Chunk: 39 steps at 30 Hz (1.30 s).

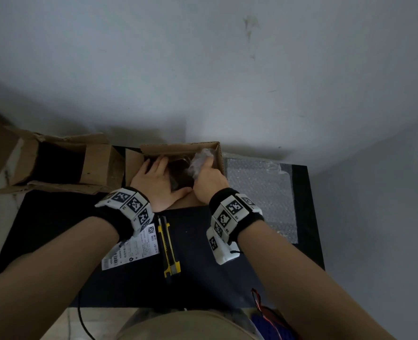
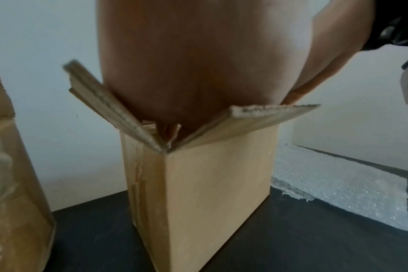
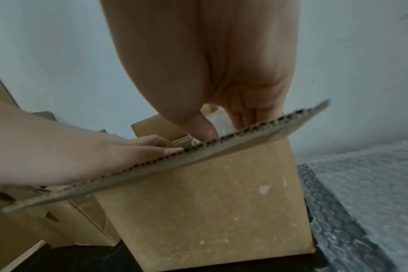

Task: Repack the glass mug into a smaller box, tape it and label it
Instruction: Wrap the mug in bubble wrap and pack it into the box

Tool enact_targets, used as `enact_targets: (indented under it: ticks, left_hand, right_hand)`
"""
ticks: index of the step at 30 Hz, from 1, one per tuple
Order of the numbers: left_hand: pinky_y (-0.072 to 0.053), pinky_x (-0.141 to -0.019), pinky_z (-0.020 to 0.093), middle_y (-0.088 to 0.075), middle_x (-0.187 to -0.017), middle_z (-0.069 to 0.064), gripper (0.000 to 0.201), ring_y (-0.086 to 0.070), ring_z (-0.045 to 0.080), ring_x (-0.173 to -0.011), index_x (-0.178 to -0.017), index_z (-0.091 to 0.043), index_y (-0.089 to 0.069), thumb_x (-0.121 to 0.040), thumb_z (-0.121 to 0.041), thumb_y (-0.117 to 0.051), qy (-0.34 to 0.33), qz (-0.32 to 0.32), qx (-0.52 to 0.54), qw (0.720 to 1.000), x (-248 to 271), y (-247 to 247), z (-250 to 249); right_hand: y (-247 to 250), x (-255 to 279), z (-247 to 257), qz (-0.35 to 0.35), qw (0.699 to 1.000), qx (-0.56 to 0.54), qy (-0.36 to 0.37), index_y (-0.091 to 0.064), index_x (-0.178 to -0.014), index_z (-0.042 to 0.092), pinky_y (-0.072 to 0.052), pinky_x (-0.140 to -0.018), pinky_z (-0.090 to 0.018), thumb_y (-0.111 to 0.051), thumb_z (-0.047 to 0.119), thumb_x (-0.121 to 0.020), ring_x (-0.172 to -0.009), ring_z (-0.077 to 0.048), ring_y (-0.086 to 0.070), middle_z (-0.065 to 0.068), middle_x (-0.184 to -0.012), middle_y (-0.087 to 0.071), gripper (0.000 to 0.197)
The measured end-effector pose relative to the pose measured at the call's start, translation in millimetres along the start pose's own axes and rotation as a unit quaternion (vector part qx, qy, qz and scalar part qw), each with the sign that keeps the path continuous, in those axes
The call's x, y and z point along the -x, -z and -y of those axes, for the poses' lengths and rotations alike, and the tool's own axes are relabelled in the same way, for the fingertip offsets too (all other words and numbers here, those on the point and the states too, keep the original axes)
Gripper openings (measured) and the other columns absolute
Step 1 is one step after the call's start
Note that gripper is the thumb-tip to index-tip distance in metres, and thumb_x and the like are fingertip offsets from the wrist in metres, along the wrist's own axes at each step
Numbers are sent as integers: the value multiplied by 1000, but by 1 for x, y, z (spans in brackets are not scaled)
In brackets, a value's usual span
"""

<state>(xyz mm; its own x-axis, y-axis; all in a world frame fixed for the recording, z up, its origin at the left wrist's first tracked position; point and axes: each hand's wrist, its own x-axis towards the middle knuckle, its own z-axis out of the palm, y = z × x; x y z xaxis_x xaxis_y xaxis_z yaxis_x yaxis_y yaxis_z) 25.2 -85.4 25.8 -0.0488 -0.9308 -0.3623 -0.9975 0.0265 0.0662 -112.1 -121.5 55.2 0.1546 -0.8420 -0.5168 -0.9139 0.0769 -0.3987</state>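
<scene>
The small cardboard box (image 1: 220,155) (image 2: 217,184) (image 3: 210,184) stands open on the black table, and both my hands are in its mouth. My left hand (image 1: 154,177) (image 2: 198,64) (image 3: 82,156) lies over the left side, its fingers stretched down inside and its thumb on the near flap. My right hand (image 1: 208,180) (image 3: 210,55) grips a wad of bubble wrap (image 1: 200,159) (image 3: 218,119) at the box's right inner wall. Between the hands is a dark shape (image 1: 179,177); I cannot make out whether it is the glass mug.
A larger open box (image 1: 61,163) stands to the left. A sheet of bubble wrap (image 1: 262,192) (image 2: 342,185) lies flat to the right. A yellow utility knife (image 1: 168,246) and a printed label (image 1: 129,246) lie on the table (image 1: 203,278) in front.
</scene>
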Motion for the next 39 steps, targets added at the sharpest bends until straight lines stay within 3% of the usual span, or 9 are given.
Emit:
enact_targets:
  ticks: [5,10,15,18,22,26,32,37,39]
  left_hand:
    - [-11,-118,38,-12,-157,2,70,-13,19,-144,-145,-17,-24,-90,-60,-35,-40,-4,62,997,1,6,-5]
    - [-11,-117,41,-11,-157,3,72,-11,20,-145,-148,-35,3,-93,-51,-39,-55,-19,78,995,3,8,-9]
    - [-9,-118,43,-5,-156,16,61,-4,29,-145,-145,-46,1,-96,-40,-34,-72,6,17,997,5,12,-20]
    - [-17,-116,43,-12,-153,15,60,-12,30,-143,-146,-42,-11,-94,-37,-40,-63,-19,-8,998,9,12,-31]
    - [-33,-104,39,-34,-144,10,60,-34,27,-132,-145,-21,-26,-89,-19,-48,-53,-76,4,996,15,12,-53]
    - [-24,-112,34,-24,-155,5,55,-26,19,-141,-150,-16,-14,-99,-19,-34,-76,-76,66,992,17,4,-63]
    - [-16,-117,35,-11,-158,8,59,-14,20,-145,-150,-11,-7,-98,-18,-32,-101,37,107,988,4,10,-68]
    - [-39,-95,33,-46,-135,16,39,-49,30,-117,-132,-6,-41,-96,-18,-35,-72,83,134,985,-12,10,-78]
    - [-39,-97,36,-48,-133,14,37,-51,30,-114,-129,-9,-43,-95,-21,-35,-50,87,141,985,-13,8,-77]
  right_hand:
    - [-5,-9,2,58,996,56,-27,-19,-145,7,-44,-95,-42,-48,16,-94,-120,-37,-51,-22,-134,-48,60]
    - [-8,-6,-11,26,999,26,27,-38,-135,6,-45,-99,-43,-46,13,-93,-116,-35,-54,-19,-131,-51,44]
    - [-5,16,-38,-158,962,60,213,-58,-118,5,-51,-91,-42,-55,-1,-85,-109,-30,-58,-13,-129,-53,33]
    - [-1,19,-56,-273,934,57,222,-57,-116,-2,-53,-87,-45,-63,-7,-75,-106,-36,-60,-21,-120,-58,42]
    - [12,18,-66,-229,962,-67,130,-38,-137,0,-42,-103,-38,-50,4,-92,-127,-33,-45,-21,-145,-36,47]
    - [14,12,-66,-173,958,-222,55,-44,-135,14,-50,-93,-44,-51,10,-93,-105,-29,-61,-14,-121,-62,43]
    - [2,2,-72,-128,927,-354,-1,-51,-121,14,-57,-78,-50,-51,7,-92,-91,-30,-67,-15,-107,-65,30]
    - [8,2,-76,-79,913,-399,-16,-48,-123,8,-58,-77,-46,-49,4,-95,-91,-30,-68,-21,-111,-64,29]
    - [9,2,-77,-69,910,-409,-15,-46,-125,7,-58,-78,-44,-49,4,-95,-93,-30,-67,-21,-113,-63,30]
